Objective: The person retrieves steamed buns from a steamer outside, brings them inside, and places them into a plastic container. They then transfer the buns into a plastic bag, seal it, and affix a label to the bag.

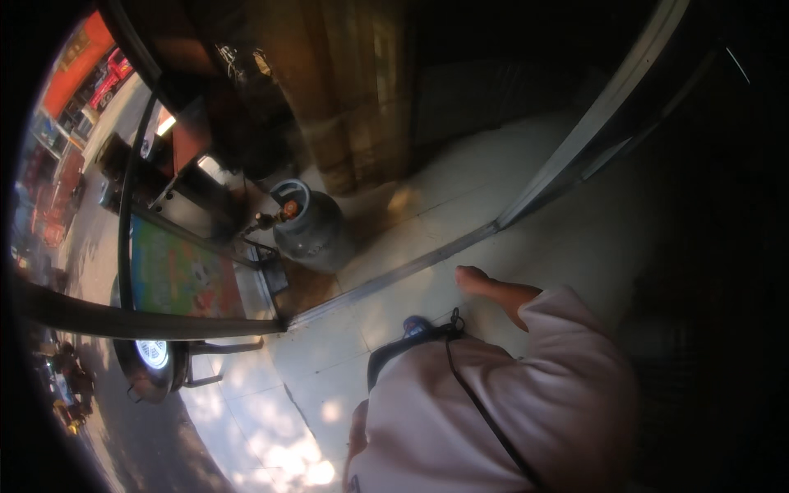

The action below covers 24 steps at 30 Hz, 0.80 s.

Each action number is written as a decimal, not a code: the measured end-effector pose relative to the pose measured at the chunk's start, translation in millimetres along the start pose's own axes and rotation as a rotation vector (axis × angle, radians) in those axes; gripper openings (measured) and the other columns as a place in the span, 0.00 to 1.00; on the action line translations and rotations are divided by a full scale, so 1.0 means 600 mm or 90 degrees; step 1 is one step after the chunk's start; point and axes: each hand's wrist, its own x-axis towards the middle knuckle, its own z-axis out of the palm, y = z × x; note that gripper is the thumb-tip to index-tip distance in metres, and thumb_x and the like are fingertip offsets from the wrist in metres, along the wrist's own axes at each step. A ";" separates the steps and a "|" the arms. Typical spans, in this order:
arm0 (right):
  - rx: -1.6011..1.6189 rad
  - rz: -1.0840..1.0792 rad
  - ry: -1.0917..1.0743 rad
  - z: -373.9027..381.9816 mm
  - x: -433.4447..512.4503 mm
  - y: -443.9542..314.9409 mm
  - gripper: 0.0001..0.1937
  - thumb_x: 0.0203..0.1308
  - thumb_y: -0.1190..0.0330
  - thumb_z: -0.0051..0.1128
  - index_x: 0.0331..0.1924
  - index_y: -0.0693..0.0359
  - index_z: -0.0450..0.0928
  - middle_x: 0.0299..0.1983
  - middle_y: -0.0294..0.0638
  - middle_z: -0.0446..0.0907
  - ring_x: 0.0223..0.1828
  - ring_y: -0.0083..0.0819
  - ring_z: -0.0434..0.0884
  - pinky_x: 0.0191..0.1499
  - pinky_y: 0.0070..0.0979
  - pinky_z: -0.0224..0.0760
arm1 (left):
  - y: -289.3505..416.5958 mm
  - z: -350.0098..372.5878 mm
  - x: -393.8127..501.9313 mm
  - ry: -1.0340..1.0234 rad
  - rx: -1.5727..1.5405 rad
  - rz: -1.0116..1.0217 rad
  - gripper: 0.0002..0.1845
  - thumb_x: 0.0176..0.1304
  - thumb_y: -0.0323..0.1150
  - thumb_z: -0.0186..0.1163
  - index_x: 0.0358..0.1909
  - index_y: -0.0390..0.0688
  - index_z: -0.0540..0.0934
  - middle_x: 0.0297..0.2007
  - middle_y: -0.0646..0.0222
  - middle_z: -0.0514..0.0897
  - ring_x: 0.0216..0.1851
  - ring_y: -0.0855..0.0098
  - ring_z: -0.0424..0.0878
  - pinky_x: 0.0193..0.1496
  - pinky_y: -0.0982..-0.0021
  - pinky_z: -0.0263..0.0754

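Observation:
My right hand hangs over the pale tiled floor with its fingers curled in, and nothing shows in it. It is near the metal door track, touching nothing that I can see. On my left side only a bit of bare arm shows past my pale shirt; my left hand is out of view. A dark cord runs down over the shirt. Below my waist one blue shoe shows. Across the track stands a grey gas cylinder with an orange valve knob and a fitting on it.
A light metal door frame rises on the right. Brownish hanging sheets or panels are behind the cylinder. On the left are a colourful printed panel, a dark post, and a round metal vessel beside a low stand. Outside, a street holds red vehicles.

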 end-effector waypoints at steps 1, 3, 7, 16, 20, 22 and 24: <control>0.022 -0.019 0.034 -0.006 0.006 0.007 0.05 0.57 0.69 0.55 0.35 0.60 0.76 0.35 0.51 0.81 0.42 0.51 0.81 0.44 0.45 0.73 | 0.007 0.005 0.013 -0.009 0.022 0.005 0.22 0.70 0.46 0.56 0.57 0.41 0.80 0.48 0.56 0.86 0.51 0.60 0.83 0.53 0.62 0.76; 0.037 -0.040 0.070 -0.020 0.018 0.020 0.05 0.59 0.69 0.53 0.35 0.60 0.76 0.35 0.51 0.81 0.41 0.52 0.81 0.44 0.45 0.72 | 0.023 0.012 0.036 -0.030 0.042 0.004 0.22 0.70 0.46 0.56 0.57 0.42 0.80 0.48 0.56 0.85 0.51 0.60 0.83 0.53 0.62 0.76; 0.005 0.002 0.052 -0.051 0.033 0.041 0.08 0.53 0.70 0.53 0.24 0.64 0.80 0.29 0.55 0.82 0.35 0.52 0.83 0.39 0.44 0.77 | 0.069 0.017 0.072 -0.062 0.035 -0.007 0.22 0.70 0.46 0.55 0.57 0.42 0.79 0.49 0.55 0.85 0.52 0.60 0.82 0.54 0.62 0.75; -0.174 -0.032 -0.100 -0.130 0.063 0.082 0.07 0.54 0.71 0.52 0.27 0.62 0.82 0.32 0.52 0.84 0.37 0.50 0.84 0.40 0.43 0.77 | 0.135 0.036 0.088 -0.086 0.026 -0.022 0.23 0.71 0.46 0.54 0.58 0.42 0.78 0.51 0.55 0.84 0.54 0.60 0.81 0.57 0.62 0.73; -0.151 -0.070 -0.058 -0.113 0.104 0.078 0.08 0.53 0.70 0.51 0.27 0.61 0.82 0.29 0.52 0.84 0.35 0.48 0.84 0.39 0.42 0.78 | 0.138 0.051 0.074 -0.101 0.049 -0.001 0.23 0.71 0.46 0.53 0.59 0.42 0.78 0.52 0.54 0.83 0.55 0.60 0.80 0.58 0.62 0.73; -0.117 -0.083 -0.029 -0.099 0.116 0.071 0.08 0.55 0.69 0.51 0.28 0.61 0.82 0.29 0.50 0.84 0.36 0.47 0.84 0.39 0.41 0.78 | 0.134 0.056 0.065 -0.113 0.064 0.016 0.23 0.71 0.46 0.53 0.59 0.42 0.78 0.52 0.54 0.83 0.55 0.60 0.80 0.58 0.62 0.72; -0.069 -0.084 -0.012 -0.090 0.118 0.062 0.09 0.55 0.67 0.52 0.28 0.61 0.82 0.27 0.50 0.83 0.34 0.46 0.85 0.38 0.40 0.78 | 0.124 0.059 0.054 -0.126 0.071 0.036 0.23 0.71 0.46 0.53 0.59 0.42 0.78 0.53 0.54 0.83 0.56 0.60 0.79 0.59 0.62 0.72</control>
